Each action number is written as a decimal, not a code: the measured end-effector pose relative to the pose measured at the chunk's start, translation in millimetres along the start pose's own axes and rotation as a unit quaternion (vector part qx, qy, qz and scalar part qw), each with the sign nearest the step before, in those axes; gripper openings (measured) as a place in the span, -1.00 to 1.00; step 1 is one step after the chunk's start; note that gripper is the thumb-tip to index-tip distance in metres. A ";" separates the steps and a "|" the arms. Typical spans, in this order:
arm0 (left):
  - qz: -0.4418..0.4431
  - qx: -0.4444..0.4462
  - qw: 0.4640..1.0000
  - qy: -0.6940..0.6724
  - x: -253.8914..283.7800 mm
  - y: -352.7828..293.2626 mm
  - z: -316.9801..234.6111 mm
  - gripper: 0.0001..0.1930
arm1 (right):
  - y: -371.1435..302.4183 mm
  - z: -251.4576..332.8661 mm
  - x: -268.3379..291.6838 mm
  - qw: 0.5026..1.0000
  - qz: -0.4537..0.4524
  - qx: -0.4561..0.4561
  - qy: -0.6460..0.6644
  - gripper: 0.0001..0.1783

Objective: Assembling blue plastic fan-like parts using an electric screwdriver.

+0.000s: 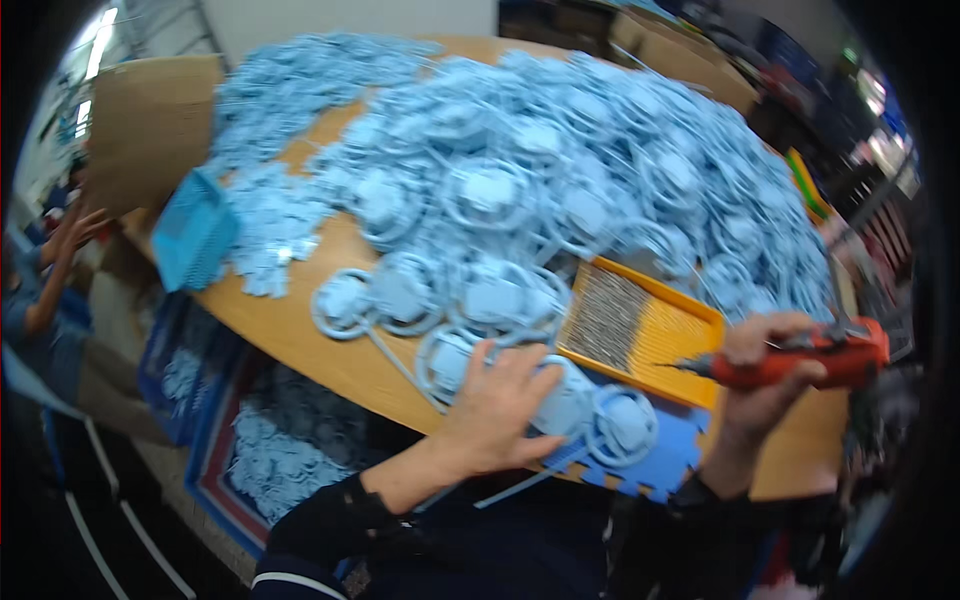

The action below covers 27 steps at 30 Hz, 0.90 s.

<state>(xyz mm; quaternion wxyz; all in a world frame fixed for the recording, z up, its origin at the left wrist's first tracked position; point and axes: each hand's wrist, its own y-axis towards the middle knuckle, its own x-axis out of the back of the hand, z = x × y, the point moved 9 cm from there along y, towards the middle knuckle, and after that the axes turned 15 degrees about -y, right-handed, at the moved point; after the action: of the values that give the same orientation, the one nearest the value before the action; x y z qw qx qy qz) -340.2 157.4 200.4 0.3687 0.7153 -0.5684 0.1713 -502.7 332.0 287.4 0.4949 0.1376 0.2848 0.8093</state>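
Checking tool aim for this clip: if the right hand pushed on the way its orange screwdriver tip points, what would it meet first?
Probably the yellow plastic tray of screws; the tip of the orange screwdriver in the right hand points left at it, though depth is unclear.

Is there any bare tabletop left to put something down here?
A bare strip of wooden table runs along the near-left edge, between the blue basket and the left hand. Elsewhere it is crowded: the pile of blue plastic parts covers the middle, and the yellow tray fills the near right.
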 end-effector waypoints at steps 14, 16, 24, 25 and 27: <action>0.030 0.006 0.999 -0.025 -28.8 -2.9 -3.0 -0.29 | -39.9 -1.7 -89.7 0.981 0.113 -0.118 0.100 -0.29; 0.029 0.009 0.999 -0.024 -28.4 -3.6 -2.2 -0.29 | -41.2 -3.7 -92.1 0.981 0.116 -0.123 0.095 -0.31; 0.031 0.016 0.998 -0.054 -28.7 1.4 2.9 -0.32 | -38.3 -10.0 -104.6 0.983 0.150 -0.101 -0.014 -0.32; 0.031 0.016 0.998 -0.055 -29.1 2.1 3.2 -0.32 | -37.2 -9.5 -104.6 0.984 0.149 -0.100 -0.014 -0.31; 0.031 0.016 0.998 -0.058 -29.3 4.7 3.7 -0.32 | -34.7 -9.9 -102.9 0.984 0.149 -0.100 -0.015 -0.30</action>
<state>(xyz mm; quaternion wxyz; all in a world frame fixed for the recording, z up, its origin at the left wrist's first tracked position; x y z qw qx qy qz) -353.8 174.5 180.0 0.3180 0.7119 -0.6080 0.1498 -433.9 250.4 264.9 0.3840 0.1400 0.1710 0.8965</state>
